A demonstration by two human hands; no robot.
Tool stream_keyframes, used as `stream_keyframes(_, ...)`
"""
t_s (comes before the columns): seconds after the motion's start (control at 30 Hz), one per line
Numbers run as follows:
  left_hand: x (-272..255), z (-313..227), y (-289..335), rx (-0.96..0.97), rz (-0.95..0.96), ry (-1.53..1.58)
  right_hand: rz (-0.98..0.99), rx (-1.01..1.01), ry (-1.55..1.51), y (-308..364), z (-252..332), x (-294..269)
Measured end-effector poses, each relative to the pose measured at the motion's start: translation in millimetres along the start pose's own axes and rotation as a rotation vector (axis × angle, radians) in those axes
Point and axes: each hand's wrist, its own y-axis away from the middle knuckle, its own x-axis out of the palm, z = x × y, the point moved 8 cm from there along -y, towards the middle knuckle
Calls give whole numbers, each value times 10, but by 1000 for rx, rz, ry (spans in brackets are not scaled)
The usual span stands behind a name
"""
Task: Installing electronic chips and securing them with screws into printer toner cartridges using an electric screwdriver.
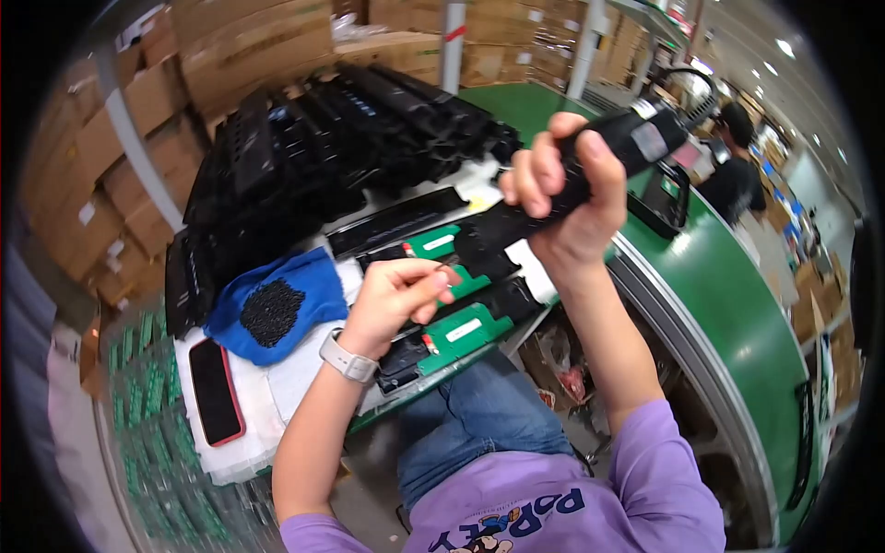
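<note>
My right hand [576,194] is wrapped round a black corded electric screwdriver [636,138], which slants down to the left over the work surface. Close to its lower end, my left hand [406,295] has thumb and fingers pinched together; what they hold, if anything, is too small to make out. Beneath both hands lie long black plastic parts [502,304] with green pieces [466,334] bearing white labels. A blue cloth [318,276] left of my left hand carries a heap of small black screws [272,311].
A red-edged phone [217,392] lies on white cloth at the left. Many black plastic units [313,138] are stacked behind. Green pieces in clear trays [152,415] stand far left. A green conveyor [737,304] curves along the right, with a black tray [659,198]. Another person [733,170] is beyond.
</note>
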Motion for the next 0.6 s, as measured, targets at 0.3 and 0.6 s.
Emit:
stream_keyframes(0.3,-370,-28,-92,-3,-190,18,46,97,-159,-356,-476,-337)
stream_keyframes(0.6,-607,70,-153,-102,-342,7,-18,205,-314,-497,-940,-526)
